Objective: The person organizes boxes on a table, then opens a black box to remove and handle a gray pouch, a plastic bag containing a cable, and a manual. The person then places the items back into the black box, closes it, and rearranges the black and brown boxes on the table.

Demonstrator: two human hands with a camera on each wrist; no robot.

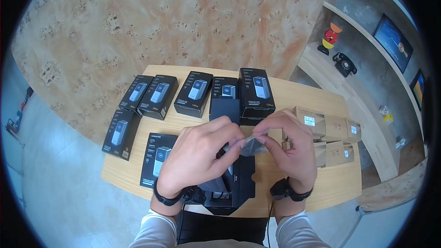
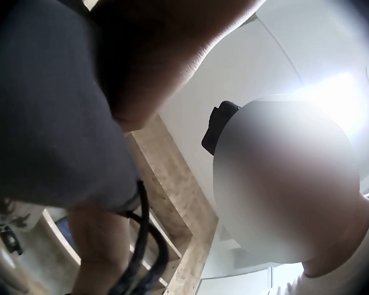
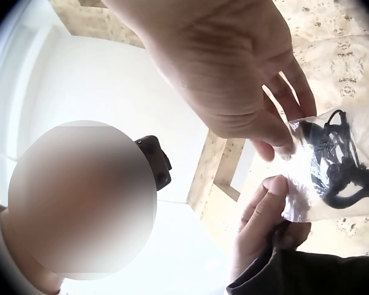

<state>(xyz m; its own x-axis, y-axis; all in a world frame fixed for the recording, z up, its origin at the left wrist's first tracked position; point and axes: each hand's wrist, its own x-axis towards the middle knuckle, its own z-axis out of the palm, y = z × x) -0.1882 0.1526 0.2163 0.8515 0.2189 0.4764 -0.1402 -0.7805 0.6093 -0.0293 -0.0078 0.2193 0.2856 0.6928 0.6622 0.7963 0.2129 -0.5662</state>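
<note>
Clear plastic bag (image 1: pixel 252 146) lies between both hands (image 1: pixel 200 149) (image 1: pixel 294 147), pinched by fingertips.

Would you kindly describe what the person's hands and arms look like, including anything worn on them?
Both the left hand and right hand are bare. Pale sleeves stop short of black wrist straps, each bearing a dark device; thin black cables run down nearby.

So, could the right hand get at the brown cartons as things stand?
Probably yes: the cartons look close to the right hand, though its grip would have to release the plastic bag first.
</note>
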